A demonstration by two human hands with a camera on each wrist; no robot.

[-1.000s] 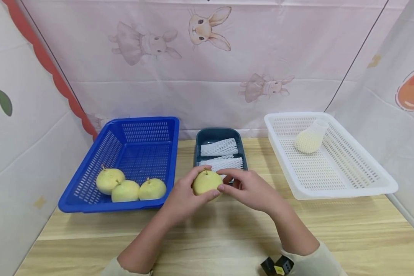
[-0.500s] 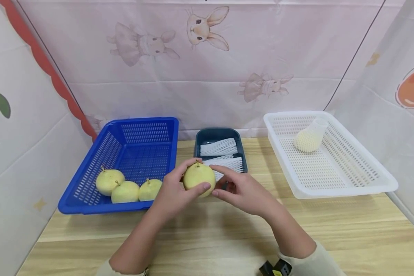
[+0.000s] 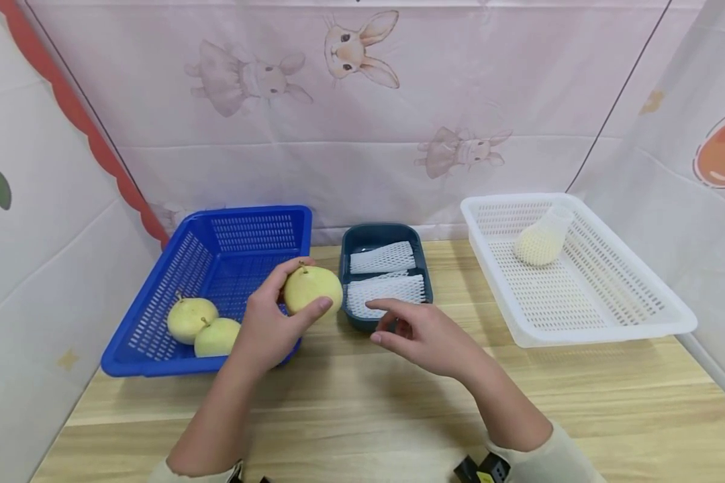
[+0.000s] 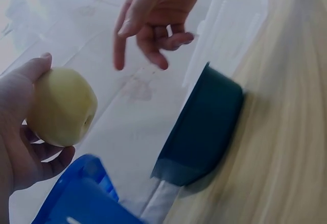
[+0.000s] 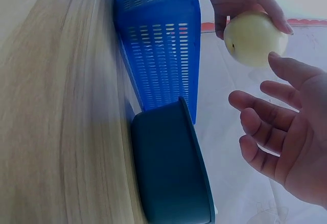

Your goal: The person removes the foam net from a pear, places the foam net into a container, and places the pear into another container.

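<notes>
My left hand (image 3: 270, 324) grips a pale yellow-green pear (image 3: 314, 290) with a short stem, held up by the right edge of the blue basket (image 3: 116, 365). Thumb and fingers wrap its sides, as the left wrist view also shows on the pear (image 4: 62, 106). My right hand (image 3: 431, 339) hovers in front of the dark green tray (image 3: 362, 235), its fingers loosely bent around nothing. In the right wrist view the right hand's fingers (image 5: 263, 127) are spread apart from the pear. White foam net sleeves (image 3: 387, 292) lie in the tray.
Two pears (image 3: 192, 320) show in the blue basket's front corner; my left hand and forearm hide part of its front. To the right stands a white basket (image 3: 586, 335) holding one pear in a foam net (image 3: 540, 243). A printed cloth wall (image 3: 362, 168) rises behind the wooden table (image 3: 399, 429).
My left hand has carried the pear leftward, away from my right hand, toward the blue basket. The right hand has let go of the pear and stays near the tray.
</notes>
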